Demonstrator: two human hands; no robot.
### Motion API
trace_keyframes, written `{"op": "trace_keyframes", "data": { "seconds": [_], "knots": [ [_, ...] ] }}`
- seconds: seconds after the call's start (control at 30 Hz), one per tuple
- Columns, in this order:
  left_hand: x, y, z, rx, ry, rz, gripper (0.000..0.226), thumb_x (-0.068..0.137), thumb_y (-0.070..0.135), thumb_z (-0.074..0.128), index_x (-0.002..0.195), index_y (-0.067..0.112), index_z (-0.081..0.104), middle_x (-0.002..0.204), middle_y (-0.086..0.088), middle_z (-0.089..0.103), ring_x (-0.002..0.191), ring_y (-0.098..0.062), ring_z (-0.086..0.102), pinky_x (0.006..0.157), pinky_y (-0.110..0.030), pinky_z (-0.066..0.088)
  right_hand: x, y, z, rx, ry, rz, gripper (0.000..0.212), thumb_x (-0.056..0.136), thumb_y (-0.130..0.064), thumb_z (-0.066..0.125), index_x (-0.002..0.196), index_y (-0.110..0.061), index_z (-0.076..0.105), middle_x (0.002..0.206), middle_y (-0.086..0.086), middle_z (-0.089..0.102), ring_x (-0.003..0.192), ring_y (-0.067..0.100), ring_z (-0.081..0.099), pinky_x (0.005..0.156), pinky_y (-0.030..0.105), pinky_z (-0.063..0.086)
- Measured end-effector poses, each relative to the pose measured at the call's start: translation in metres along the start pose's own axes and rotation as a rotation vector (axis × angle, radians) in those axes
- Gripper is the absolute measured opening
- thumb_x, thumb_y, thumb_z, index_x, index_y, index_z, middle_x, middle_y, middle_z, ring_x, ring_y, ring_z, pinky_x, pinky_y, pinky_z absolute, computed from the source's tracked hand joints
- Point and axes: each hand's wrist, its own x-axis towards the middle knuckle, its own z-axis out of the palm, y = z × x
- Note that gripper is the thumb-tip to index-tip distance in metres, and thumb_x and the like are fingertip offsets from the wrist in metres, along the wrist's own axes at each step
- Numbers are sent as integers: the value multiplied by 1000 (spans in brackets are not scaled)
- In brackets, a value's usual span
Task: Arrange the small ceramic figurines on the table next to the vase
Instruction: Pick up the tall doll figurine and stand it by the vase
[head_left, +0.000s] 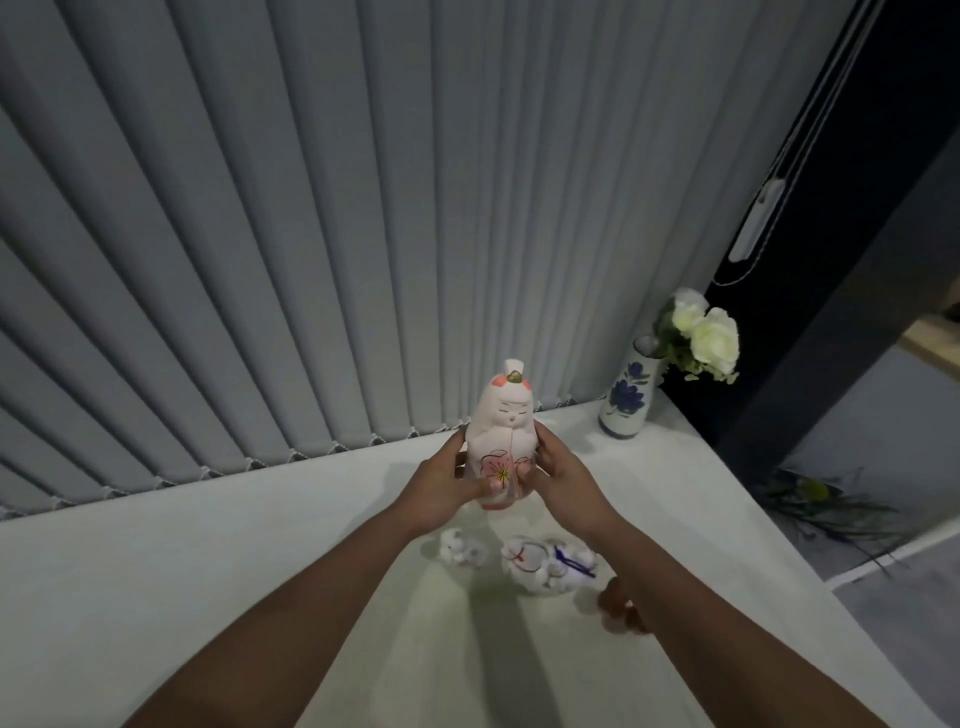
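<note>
I hold a pink-and-white ceramic doll figurine upright above the white table, with a flower painted on its front. My left hand grips its left side and my right hand grips its right side. Below my hands, on the table, lie a small white figurine, a white one with red lines and a white one with blue lines. A brown figurine peeks out beside my right forearm, partly hidden. The white vase with blue flowers stands at the far right corner, holding white roses.
Grey vertical blinds close off the far edge of the table. The table's right edge runs diagonally past the vase; beyond it is a dark wall and floor with some stems lying on it.
</note>
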Motion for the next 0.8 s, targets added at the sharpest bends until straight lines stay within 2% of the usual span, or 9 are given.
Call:
{"op": "trace_keyframes", "data": {
  "seconds": [0.07, 0.2, 0.27, 0.4, 0.53, 0.63, 0.73, 0.8],
  "knots": [
    [13, 10, 19, 19, -10, 9, 79, 68, 33, 82, 132, 43, 38, 117, 7, 65, 109, -14, 61, 93, -39, 53, 1, 3, -24, -8, 3, -4, 56, 88, -16, 56, 136, -41, 43, 137, -9, 56, 125, 14, 54, 105, 49, 45],
    [35, 28, 59, 32, -17, 26, 79, 73, 29, 79, 138, 36, 33, 118, 8, 62, 108, -9, 59, 86, -27, 53, 3, 12, -70, -16, 4, 6, 54, 91, -20, 57, 127, -56, 42, 138, -10, 54, 125, 13, 53, 105, 46, 46],
    [45, 34, 77, 36, -19, 30, 78, 75, 27, 78, 139, 34, 33, 117, 9, 62, 107, -8, 58, 83, -23, 52, 4, 17, -88, -7, 8, 0, 54, 88, -24, 57, 130, -54, 41, 139, -9, 53, 127, 14, 52, 105, 47, 46],
    [65, 36, 104, 32, -25, 22, 78, 73, 29, 79, 138, 32, 35, 122, 6, 61, 113, -15, 58, 88, -31, 53, 8, 28, -117, -29, 9, -1, 57, 93, -11, 54, 129, -52, 41, 136, -11, 56, 123, 10, 54, 102, 39, 48],
    [84, 37, 114, 57, -31, -7, 83, 69, 36, 80, 137, 36, 33, 122, 6, 63, 111, -14, 59, 94, -43, 52, 22, 37, -134, -15, 3, 30, 59, 94, -6, 53, 127, -53, 40, 135, -11, 56, 124, 11, 53, 101, 33, 48],
    [105, 38, 114, 58, -30, -21, 85, 67, 35, 81, 137, 34, 33, 122, 5, 63, 111, -14, 59, 96, -45, 51, 38, 42, -140, 1, -9, 44, 55, 95, -6, 53, 135, -41, 39, 136, -8, 55, 124, 10, 53, 99, 25, 48],
    [127, 32, 112, 60, -44, -46, 86, 64, 35, 82, 136, 38, 34, 121, 4, 65, 111, -14, 60, 98, -44, 50, 56, 48, -143, 4, -2, 61, 57, 94, 0, 50, 143, -26, 35, 134, -7, 53, 120, 8, 52, 85, 5, 47],
    [140, 25, 111, 52, -53, -69, 87, 62, 36, 82, 135, 40, 33, 121, 5, 65, 112, -13, 60, 99, -44, 49, 69, 55, -143, -1, -7, 76, 56, 94, 1, 49, 144, -22, 34, 133, -5, 53, 119, 10, 52, 80, 1, 46]
  ]
}}
